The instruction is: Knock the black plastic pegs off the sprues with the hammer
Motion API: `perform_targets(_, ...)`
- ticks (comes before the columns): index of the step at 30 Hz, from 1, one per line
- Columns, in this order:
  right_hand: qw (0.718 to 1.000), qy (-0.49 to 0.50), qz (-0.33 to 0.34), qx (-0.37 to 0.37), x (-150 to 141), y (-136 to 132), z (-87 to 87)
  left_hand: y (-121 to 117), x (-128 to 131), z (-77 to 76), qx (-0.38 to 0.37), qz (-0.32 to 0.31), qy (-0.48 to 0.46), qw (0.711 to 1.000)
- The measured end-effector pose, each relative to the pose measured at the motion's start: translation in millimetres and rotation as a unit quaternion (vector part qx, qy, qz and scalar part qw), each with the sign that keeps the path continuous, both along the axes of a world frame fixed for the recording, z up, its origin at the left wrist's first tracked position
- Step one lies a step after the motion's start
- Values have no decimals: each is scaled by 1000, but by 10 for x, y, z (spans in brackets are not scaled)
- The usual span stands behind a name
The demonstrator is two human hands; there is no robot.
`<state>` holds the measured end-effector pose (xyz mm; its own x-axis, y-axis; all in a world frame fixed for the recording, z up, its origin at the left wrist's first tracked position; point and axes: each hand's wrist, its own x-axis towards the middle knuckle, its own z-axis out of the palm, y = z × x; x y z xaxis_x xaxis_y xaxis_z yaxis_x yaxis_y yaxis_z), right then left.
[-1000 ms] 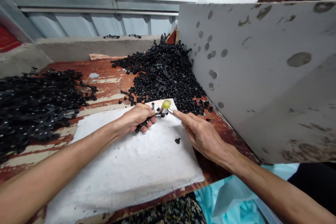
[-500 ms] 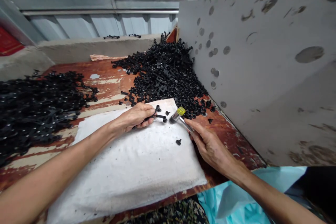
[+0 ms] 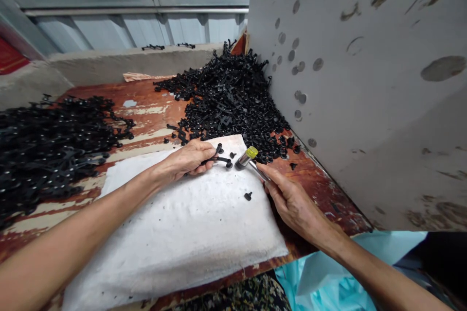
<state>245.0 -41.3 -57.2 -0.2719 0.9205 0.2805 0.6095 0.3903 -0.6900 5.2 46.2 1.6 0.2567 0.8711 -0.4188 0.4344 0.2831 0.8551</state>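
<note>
My left hand [image 3: 195,156] is closed on a black forked plastic part [image 3: 220,159], whose two arms end in round knobs over the white cloth [image 3: 175,233]. My right hand [image 3: 288,194] grips the metal handle of a small hammer [image 3: 246,158] with a yellow face on top and a dark face below. The hammer head is just right of the black part's lower knob, with a narrow gap. A small black stud [image 3: 232,155] lies between them, slightly farther back. Nearer to me, another black stud [image 3: 248,196] rests on the cloth.
Behind the cloth rises a large heap of black parts [image 3: 233,92]. A second pile [image 3: 51,150] spreads over the left of the worn reddish table [image 3: 146,99]. A stained grey board [image 3: 335,107] stands along the right. Light-blue plastic sheeting [image 3: 314,277] hangs below the table edge.
The view has shifted slightly. Both hands keep their holds, and the black part and hammer stay almost in place.
</note>
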Motion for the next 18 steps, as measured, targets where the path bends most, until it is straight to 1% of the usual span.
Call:
perform_targets(7, 1000, -6, -1, -4, 5, 6, -21, -15, 42, 42, -4, 3, 21, 1000)
perform_targets(14, 999, -12, 10, 28, 17, 11, -24, 2, 7, 70, 11, -39, 59, 997)
perform_targets(18, 999, -16, 13, 36, 8, 44, 4, 59, -37, 69, 2, -52, 69, 996)
